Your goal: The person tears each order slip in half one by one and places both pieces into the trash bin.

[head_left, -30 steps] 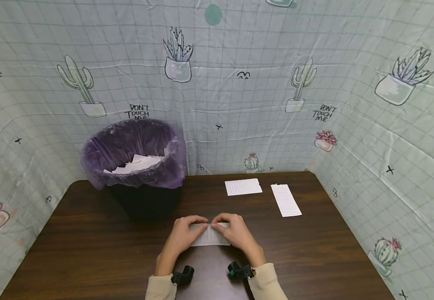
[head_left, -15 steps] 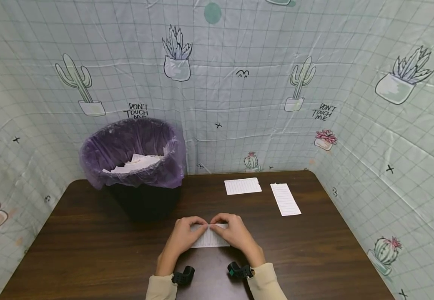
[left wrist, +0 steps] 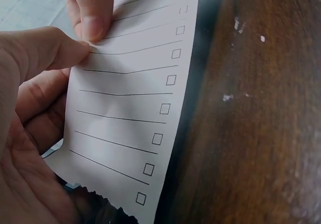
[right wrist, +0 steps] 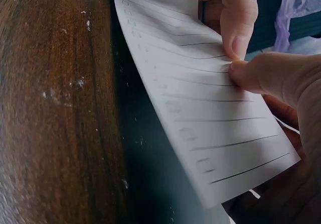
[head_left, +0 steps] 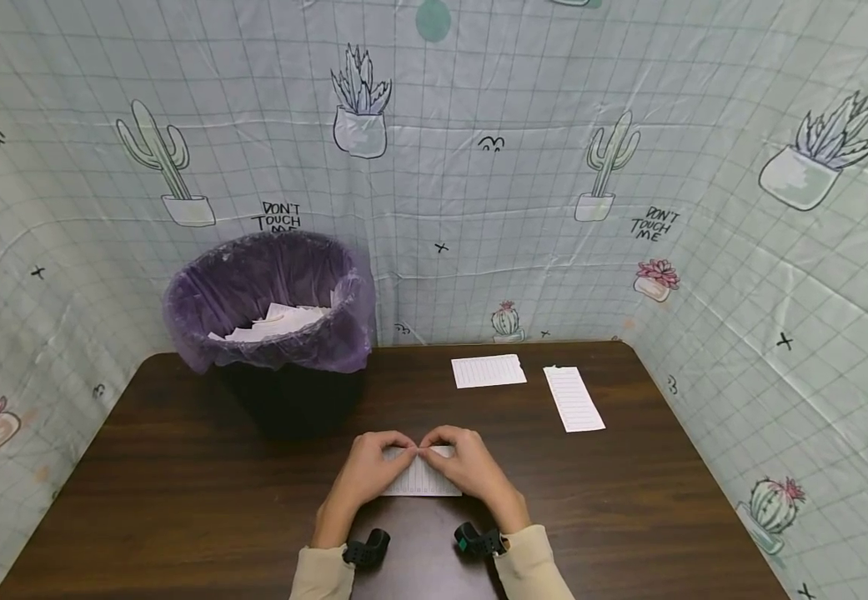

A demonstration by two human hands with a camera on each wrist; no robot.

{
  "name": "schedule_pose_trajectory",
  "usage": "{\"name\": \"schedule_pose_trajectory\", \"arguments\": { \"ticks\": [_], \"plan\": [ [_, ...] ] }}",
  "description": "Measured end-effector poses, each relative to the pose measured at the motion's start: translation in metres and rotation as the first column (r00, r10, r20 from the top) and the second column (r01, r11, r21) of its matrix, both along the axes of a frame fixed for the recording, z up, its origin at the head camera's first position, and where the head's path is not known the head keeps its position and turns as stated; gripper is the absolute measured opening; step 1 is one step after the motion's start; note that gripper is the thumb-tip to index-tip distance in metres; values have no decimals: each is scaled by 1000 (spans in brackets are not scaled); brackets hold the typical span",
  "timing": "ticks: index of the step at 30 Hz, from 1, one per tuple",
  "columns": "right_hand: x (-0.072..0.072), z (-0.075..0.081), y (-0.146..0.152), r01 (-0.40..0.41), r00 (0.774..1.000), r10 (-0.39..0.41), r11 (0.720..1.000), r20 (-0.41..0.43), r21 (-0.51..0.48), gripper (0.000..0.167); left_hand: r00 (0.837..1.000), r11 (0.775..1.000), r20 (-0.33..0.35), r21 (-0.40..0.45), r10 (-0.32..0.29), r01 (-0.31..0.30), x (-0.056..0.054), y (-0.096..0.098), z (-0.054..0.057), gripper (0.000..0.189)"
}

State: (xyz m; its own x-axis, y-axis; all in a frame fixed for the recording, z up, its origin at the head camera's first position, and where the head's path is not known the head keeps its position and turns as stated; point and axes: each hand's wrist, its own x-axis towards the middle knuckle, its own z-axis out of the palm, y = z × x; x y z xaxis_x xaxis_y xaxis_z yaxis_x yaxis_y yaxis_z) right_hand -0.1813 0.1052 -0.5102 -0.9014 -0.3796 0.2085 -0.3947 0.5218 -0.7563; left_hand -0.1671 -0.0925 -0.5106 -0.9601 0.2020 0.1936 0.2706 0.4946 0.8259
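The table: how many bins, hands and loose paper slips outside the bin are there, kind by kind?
Bins: 1 (black bin)
Hands: 2 (left hand, right hand)
Paper slips outside the bin: 3 (held slip, left slip, right slip)
Total: 6
Papers inside the bin overlap, so can't be counted.

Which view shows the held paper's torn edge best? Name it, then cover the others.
The left wrist view: the torn edge lies close and clear near the bottom. The right wrist view shows it smaller, at the top; in the head view, the left hand covers that end and no tear shows.
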Motion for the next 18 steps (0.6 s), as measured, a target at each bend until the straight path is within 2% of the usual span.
{"name": "schedule_pose_trajectory", "arguments": {
  "ticks": [7, 18],
  "plan": [
    [-1, 1, 0, -8, 1000, 8, 1000, -25, -10, 5, 999, 999, 37, 30, 13, -15, -1, -2, 3, 11],
    [0, -1, 0, -17, 998, 15, 999, -53, -32, 4, 998, 1000, 60, 17, 17, -18, 0, -3, 1, 13]
  ]
}}
